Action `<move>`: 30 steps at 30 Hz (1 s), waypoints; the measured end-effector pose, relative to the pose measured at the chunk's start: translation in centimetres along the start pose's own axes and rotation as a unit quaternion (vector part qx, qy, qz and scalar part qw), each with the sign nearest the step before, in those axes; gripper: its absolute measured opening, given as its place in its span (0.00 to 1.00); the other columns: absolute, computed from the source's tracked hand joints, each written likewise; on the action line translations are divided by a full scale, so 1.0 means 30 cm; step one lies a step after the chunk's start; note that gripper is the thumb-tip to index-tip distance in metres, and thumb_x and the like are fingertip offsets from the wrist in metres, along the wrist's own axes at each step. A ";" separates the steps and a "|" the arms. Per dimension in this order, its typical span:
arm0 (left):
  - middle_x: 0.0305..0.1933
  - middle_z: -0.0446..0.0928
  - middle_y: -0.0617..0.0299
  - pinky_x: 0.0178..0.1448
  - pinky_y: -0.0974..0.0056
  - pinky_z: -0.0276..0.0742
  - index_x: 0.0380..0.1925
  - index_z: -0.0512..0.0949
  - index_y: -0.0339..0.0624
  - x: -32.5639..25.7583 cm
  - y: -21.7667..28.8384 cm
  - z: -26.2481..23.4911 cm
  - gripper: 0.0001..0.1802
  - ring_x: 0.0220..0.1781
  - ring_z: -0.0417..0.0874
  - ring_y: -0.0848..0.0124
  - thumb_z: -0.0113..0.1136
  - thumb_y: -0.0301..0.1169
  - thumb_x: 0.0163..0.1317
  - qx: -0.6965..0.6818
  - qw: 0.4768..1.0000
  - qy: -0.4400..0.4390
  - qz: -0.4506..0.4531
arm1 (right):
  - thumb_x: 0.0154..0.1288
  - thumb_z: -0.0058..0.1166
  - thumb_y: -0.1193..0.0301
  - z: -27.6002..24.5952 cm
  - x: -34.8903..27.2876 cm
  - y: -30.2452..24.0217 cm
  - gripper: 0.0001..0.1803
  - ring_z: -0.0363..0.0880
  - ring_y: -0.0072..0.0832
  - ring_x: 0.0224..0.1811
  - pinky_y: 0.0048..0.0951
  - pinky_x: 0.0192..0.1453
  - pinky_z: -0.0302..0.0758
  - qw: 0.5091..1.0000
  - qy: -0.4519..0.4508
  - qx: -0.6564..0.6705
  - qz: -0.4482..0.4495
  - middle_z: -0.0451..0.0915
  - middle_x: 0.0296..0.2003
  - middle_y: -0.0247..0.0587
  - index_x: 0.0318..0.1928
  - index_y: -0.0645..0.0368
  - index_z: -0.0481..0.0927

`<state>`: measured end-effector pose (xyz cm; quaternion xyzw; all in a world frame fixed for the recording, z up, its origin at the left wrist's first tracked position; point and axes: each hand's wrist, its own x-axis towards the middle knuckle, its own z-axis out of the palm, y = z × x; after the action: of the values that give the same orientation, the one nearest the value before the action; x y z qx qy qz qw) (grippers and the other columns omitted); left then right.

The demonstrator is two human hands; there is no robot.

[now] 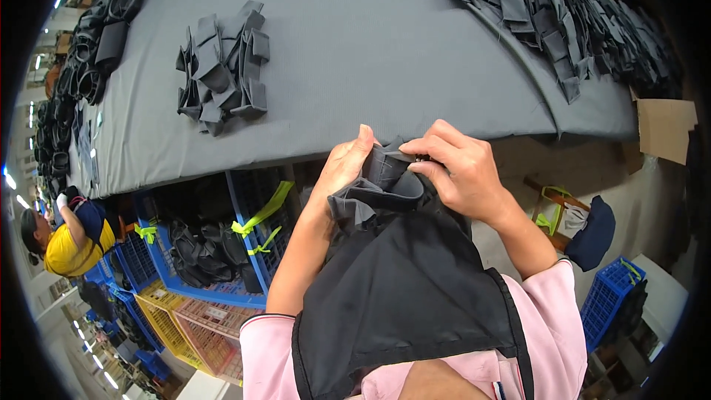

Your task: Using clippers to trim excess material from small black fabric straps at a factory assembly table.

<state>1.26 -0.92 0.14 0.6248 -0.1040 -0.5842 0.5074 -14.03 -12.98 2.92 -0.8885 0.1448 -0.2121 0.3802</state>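
My left hand [342, 168] and my right hand [461, 172] both grip a dark grey fabric piece [385, 185] in front of my chest, just below the near edge of the grey table [385, 67]. The piece is folded and bunched between my fingers, which pinch its upper edge. Below it hangs a black apron [404, 289] over my pink sleeves. A small pile of similar dark fabric pieces [222, 67] lies on the table to the upper left, well apart from my hands.
A long heap of dark pieces [563, 22] runs along the table's far right. More black pieces [96, 37] line the left edge. Blue crates [244, 252] with black parts sit under the table, a yellow crate [167, 318] below. A person in yellow [67, 241] works at left. A cardboard box [666, 130] stands right.
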 end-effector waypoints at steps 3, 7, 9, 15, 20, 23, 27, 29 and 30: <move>0.23 0.70 0.69 0.31 0.73 0.63 0.26 0.75 0.40 -0.008 0.009 -0.010 0.32 0.26 0.66 0.80 0.46 0.61 0.63 0.001 1.000 -0.003 -0.027 | 0.45 0.63 0.79 -0.018 0.011 0.008 0.14 0.73 0.32 0.25 0.29 0.29 0.70 1.000 -0.010 0.014 -0.014 0.76 0.28 0.35 0.37 0.58 0.81; 0.23 0.70 0.69 0.32 0.73 0.63 0.27 0.75 0.40 -0.013 -0.002 -0.030 0.32 0.27 0.66 0.80 0.45 0.61 0.63 0.025 0.998 -0.056 -0.029 | 0.43 0.64 0.75 -0.038 0.040 0.018 0.14 0.73 0.28 0.32 0.29 0.34 0.68 0.986 -0.101 -0.060 -0.118 0.77 0.29 0.29 0.35 0.55 0.81; 0.23 0.70 0.69 0.32 0.73 0.63 0.27 0.75 0.40 -0.019 -0.007 -0.028 0.32 0.27 0.66 0.80 0.45 0.61 0.63 0.017 0.997 -0.068 -0.027 | 0.44 0.62 0.74 -0.042 0.060 0.021 0.12 0.72 0.28 0.31 0.28 0.32 0.67 0.970 -0.123 -0.082 -0.192 0.76 0.28 0.28 0.34 0.55 0.80; 0.24 0.70 0.70 0.31 0.72 0.62 0.27 0.76 0.41 -0.033 0.006 -0.003 0.31 0.27 0.65 0.80 0.44 0.60 0.65 0.056 0.997 -0.031 -0.044 | 0.49 0.56 0.75 -0.047 0.091 0.021 0.08 0.70 0.28 0.31 0.27 0.31 0.65 0.947 -0.183 -0.092 -0.247 0.73 0.27 0.27 0.33 0.54 0.78; 0.23 0.69 0.71 0.30 0.73 0.61 0.27 0.76 0.42 -0.024 -0.017 -0.030 0.31 0.26 0.65 0.80 0.43 0.60 0.66 0.049 0.995 -0.076 -0.046 | 0.48 0.56 0.75 -0.032 0.100 0.023 0.08 0.69 0.29 0.30 0.28 0.31 0.66 0.939 -0.207 -0.077 -0.265 0.71 0.27 0.28 0.33 0.54 0.78; 0.24 0.70 0.70 0.30 0.73 0.62 0.27 0.77 0.43 -0.030 -0.011 -0.018 0.31 0.25 0.65 0.80 0.43 0.60 0.65 0.040 0.996 -0.069 -0.042 | 0.48 0.59 0.76 -0.004 0.083 0.042 0.10 0.69 0.31 0.30 0.29 0.33 0.67 0.955 -0.196 0.005 -0.221 0.72 0.27 0.31 0.34 0.56 0.78; 0.24 0.71 0.70 0.30 0.73 0.63 0.28 0.77 0.42 -0.023 -0.019 -0.033 0.32 0.26 0.66 0.80 0.43 0.61 0.65 0.073 0.994 -0.065 -0.045 | 0.50 0.60 0.81 -0.009 0.067 0.056 0.12 0.74 0.23 0.34 0.27 0.37 0.70 0.896 -0.232 0.358 0.122 0.75 0.30 0.35 0.38 0.62 0.80; 0.25 0.72 0.69 0.31 0.72 0.64 0.28 0.77 0.41 -0.023 -0.013 -0.032 0.32 0.27 0.67 0.79 0.43 0.61 0.64 0.082 0.993 -0.074 -0.037 | 0.48 0.59 0.82 -0.019 0.054 0.060 0.14 0.74 0.25 0.33 0.27 0.35 0.70 0.830 -0.216 0.454 0.241 0.75 0.31 0.37 0.39 0.61 0.81; 0.25 0.72 0.69 0.31 0.72 0.64 0.28 0.77 0.41 -0.021 -0.014 -0.033 0.32 0.27 0.67 0.79 0.43 0.61 0.64 0.082 0.993 -0.074 -0.037 | 0.48 0.59 0.82 -0.025 0.050 0.059 0.14 0.74 0.25 0.33 0.27 0.35 0.70 0.830 -0.216 0.454 0.242 0.75 0.31 0.37 0.39 0.61 0.81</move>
<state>1.71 0.24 0.01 0.6226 -0.1656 -0.6367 0.4237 -13.26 -15.25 2.48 -0.5756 0.1562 0.0423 0.8016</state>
